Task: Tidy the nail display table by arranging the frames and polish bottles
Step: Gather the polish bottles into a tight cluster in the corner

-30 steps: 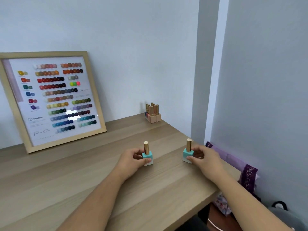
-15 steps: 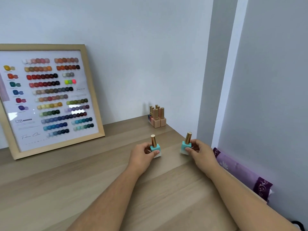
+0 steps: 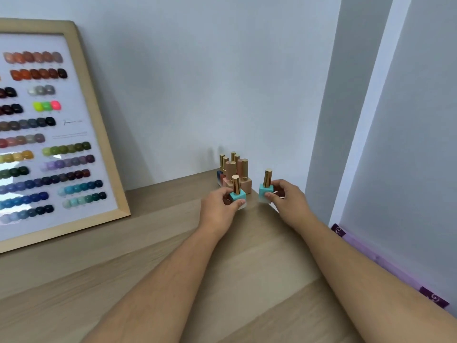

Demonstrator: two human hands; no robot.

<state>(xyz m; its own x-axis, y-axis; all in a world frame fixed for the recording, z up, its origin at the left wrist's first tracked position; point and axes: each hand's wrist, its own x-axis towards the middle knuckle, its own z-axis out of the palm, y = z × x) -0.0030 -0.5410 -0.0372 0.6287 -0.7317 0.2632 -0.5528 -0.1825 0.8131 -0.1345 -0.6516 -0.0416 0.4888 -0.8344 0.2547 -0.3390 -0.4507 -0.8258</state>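
While both forearms reach over the wooden tabletop [image 3: 148, 280], the left hand [image 3: 218, 209] is closed around a turquoise bottle [image 3: 238, 194] with a gold cap, and the right hand [image 3: 288, 201] grips a second turquoise bottle [image 3: 265, 193] just beside it. Right behind them, a cluster of bottles [image 3: 235, 174] stands against the wall. A framed colour chart [image 3: 49, 134] leans far left.
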